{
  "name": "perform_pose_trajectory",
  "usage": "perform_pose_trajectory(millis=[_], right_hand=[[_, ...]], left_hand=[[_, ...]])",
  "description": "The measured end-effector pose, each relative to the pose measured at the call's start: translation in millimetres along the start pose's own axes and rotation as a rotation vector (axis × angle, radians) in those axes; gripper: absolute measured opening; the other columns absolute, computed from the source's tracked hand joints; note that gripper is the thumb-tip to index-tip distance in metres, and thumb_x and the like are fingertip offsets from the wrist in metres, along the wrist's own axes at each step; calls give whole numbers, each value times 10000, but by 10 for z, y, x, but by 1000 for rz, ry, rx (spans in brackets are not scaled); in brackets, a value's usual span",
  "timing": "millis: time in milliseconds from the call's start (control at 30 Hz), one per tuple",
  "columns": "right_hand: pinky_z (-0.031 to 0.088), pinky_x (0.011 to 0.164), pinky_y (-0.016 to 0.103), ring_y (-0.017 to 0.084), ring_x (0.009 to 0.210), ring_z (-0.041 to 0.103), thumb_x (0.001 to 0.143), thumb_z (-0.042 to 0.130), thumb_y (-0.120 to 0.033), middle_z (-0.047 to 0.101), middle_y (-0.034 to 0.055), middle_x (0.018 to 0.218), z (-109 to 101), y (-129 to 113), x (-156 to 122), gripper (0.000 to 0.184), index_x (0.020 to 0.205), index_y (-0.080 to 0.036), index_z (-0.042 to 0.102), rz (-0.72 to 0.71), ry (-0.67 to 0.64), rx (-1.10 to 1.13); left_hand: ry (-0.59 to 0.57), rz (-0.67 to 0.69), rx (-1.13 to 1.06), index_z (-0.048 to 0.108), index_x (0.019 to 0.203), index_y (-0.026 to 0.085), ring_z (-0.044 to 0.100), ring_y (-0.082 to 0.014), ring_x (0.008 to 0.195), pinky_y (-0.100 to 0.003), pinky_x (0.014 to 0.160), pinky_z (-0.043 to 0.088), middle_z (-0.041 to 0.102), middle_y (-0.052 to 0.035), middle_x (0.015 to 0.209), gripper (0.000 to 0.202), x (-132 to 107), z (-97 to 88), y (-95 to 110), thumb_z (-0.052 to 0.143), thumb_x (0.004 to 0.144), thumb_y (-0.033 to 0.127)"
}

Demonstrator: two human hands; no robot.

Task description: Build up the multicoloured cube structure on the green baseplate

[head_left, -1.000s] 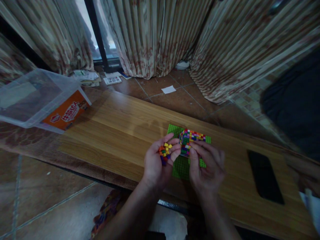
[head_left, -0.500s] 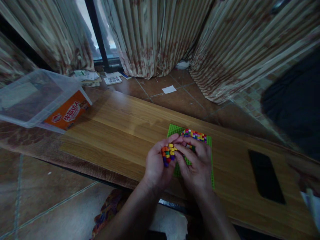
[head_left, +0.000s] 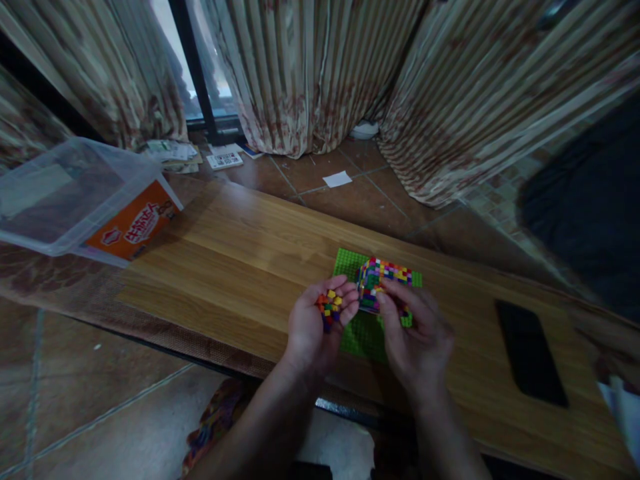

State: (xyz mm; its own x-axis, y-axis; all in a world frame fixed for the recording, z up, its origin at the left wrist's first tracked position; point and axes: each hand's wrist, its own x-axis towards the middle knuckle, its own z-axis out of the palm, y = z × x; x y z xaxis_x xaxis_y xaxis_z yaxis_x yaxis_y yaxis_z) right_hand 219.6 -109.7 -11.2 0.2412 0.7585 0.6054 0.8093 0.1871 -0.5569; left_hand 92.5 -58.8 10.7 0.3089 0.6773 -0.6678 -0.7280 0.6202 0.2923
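My left hand [head_left: 315,327] is cupped around a small pile of loose coloured bricks [head_left: 330,305], orange, yellow, red and purple. My right hand [head_left: 415,330] has its fingertips pinched against the near side of a multicoloured brick block [head_left: 383,277]. That block stands on a green baseplate [head_left: 363,333] lying on the wooden board [head_left: 240,267]. Whether a single brick sits between my right fingertips is hidden. The two hands are close together, left of and in front of the block.
A clear plastic tub [head_left: 55,193] with an orange label lies tipped at the board's left end. A black phone [head_left: 530,360] rests on the right. Striped curtains [head_left: 350,73] hang behind, with papers [head_left: 225,160] on the tiled floor. A dark garment [head_left: 590,213] is at far right.
Half a second ago my right fingers were reaching into the bricks in my left palm; now they have moved right, back onto the block. My left hand stays cupped in place.
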Motion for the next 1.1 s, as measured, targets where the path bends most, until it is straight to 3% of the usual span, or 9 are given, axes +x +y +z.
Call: perform_pose_trajectory(millis=[133, 267, 433, 767, 1100], right_hand=[[533, 827, 347, 182, 952, 656, 937, 554, -179, 687, 53, 1029, -46, 55, 25, 231, 1111, -252, 688, -20, -37, -30], [531, 813, 329, 178, 932, 662, 944, 538, -178, 690, 55, 990, -78, 74, 44, 191, 1057, -221, 686, -35, -58, -73], [527, 828, 317, 169, 915, 674, 919, 601, -187, 726, 34, 968, -49, 65, 23, 111, 1006, -214, 664, -76, -39, -94], [484, 888, 403, 211, 941, 611, 907, 625, -201, 732, 47, 944, 114, 99, 7, 63, 897, -203, 687, -142, -53, -196], [504, 840, 371, 193, 896, 628, 877, 666, -167, 740, 26, 923, 91, 65, -38, 134, 998, -222, 684, -128, 14, -113]], left_hand=[[-43, -35, 54, 635, 918, 69, 498, -56, 476, -146, 395, 338, 610, -29, 672, 184, -5, -16, 3, 499, 855, 176], [-108, -67, 90, 617, 906, 76, 382, -34, 425, -147, 360, 217, 542, 5, 638, 174, -2, -33, -15, 501, 842, 188], [-113, -75, 138, 621, 913, 83, 323, -25, 412, -155, 370, 180, 513, 18, 637, 179, 14, -53, -36, 511, 826, 194], [-112, -104, 200, 619, 968, 101, 293, -21, 402, -158, 383, 157, 501, 26, 626, 215, -3, -29, -99, 536, 806, 216], [-131, -102, 221, 619, 947, 105, 295, -19, 408, -159, 390, 157, 508, 29, 616, 213, -41, -21, -113, 561, 797, 245]])
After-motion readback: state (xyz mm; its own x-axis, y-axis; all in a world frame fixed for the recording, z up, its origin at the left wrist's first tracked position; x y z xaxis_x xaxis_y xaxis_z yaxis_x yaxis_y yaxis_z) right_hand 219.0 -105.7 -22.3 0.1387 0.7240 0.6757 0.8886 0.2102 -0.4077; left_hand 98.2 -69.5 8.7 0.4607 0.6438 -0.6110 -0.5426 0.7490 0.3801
